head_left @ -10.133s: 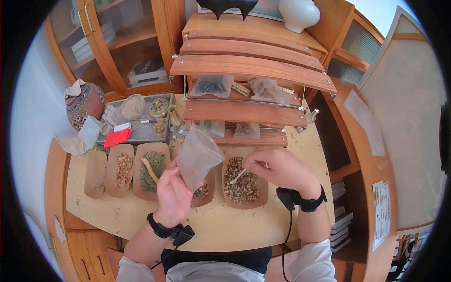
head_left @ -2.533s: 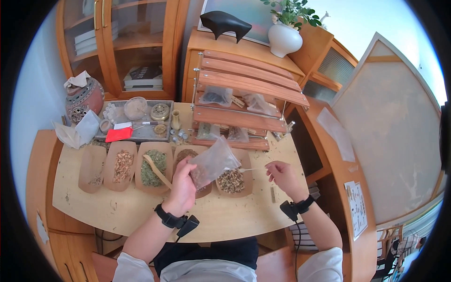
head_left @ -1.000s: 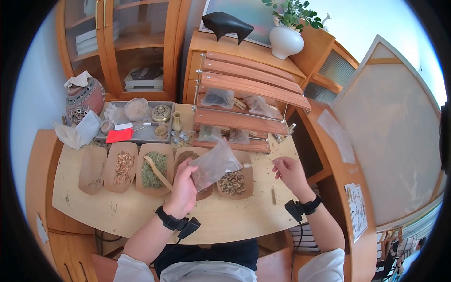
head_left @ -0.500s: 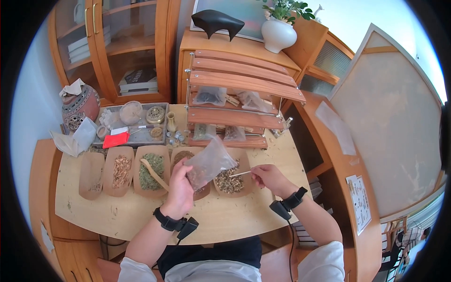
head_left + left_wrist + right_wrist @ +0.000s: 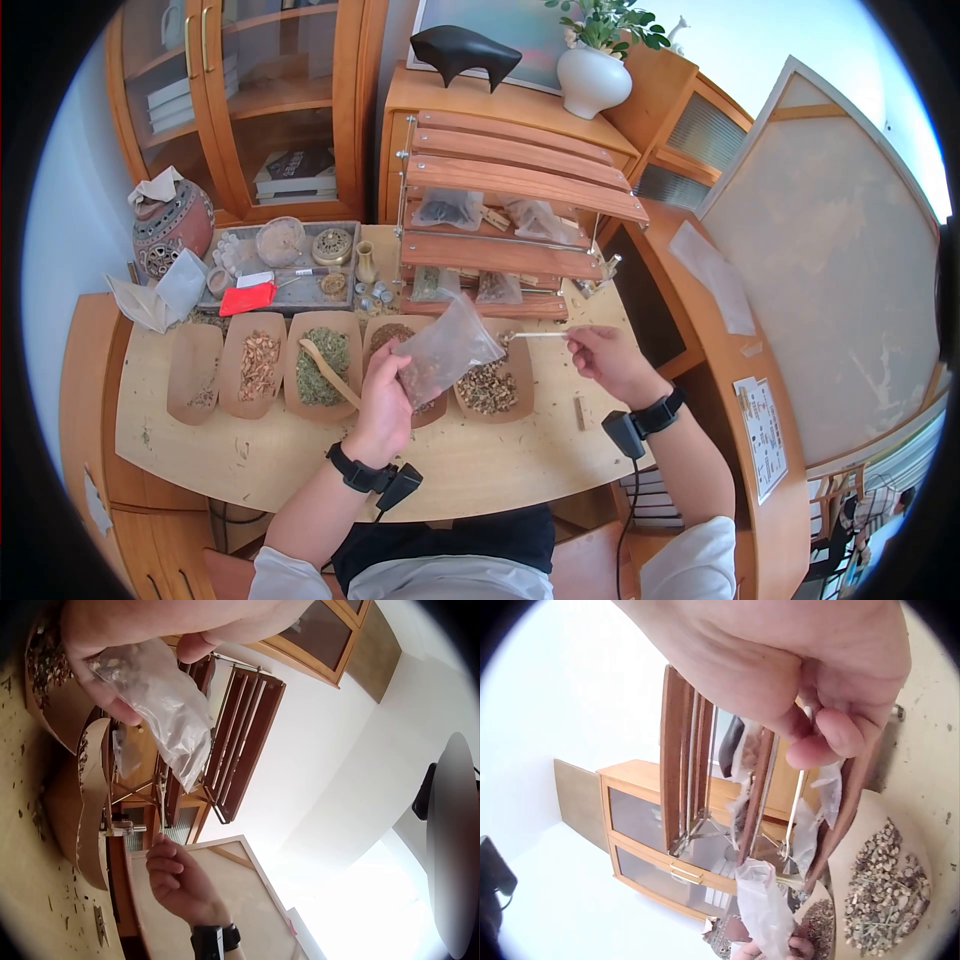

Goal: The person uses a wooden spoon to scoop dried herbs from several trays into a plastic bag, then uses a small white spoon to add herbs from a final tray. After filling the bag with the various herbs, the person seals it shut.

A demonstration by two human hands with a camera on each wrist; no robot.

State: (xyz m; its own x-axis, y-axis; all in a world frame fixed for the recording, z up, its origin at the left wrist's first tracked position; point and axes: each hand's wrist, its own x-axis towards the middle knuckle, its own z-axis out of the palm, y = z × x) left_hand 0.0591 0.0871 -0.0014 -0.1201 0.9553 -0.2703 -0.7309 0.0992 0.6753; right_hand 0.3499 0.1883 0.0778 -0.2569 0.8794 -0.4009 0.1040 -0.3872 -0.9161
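Observation:
My left hand (image 5: 383,400) grips a translucent zip bag (image 5: 452,345) near its bottom, tilted with its mouth toward the right. Some small bits show low inside the bag (image 5: 150,682) in the left wrist view. Between thumb and fingers, my right hand (image 5: 615,365) pinches a thin white spoon (image 5: 542,335). Its tip points left, close to the bag's mouth and above a cardboard tray (image 5: 528,398) of chopped dried herbs (image 5: 487,385). From the right wrist, the spoon's handle (image 5: 796,806) runs down toward the bag (image 5: 763,907).
More cardboard trays stand to the left, one with green herbs (image 5: 325,370) and a wooden scoop (image 5: 328,368). A slatted wooden rack (image 5: 500,250) with bagged herbs rises behind. At back left is a grey tray (image 5: 215,296). A clothespin (image 5: 580,412) lies at right.
Over the last half second my right hand has drawn right and up, lifting the spoon from the herbs to beside the bag's mouth. The left hand and bag have hardly moved.

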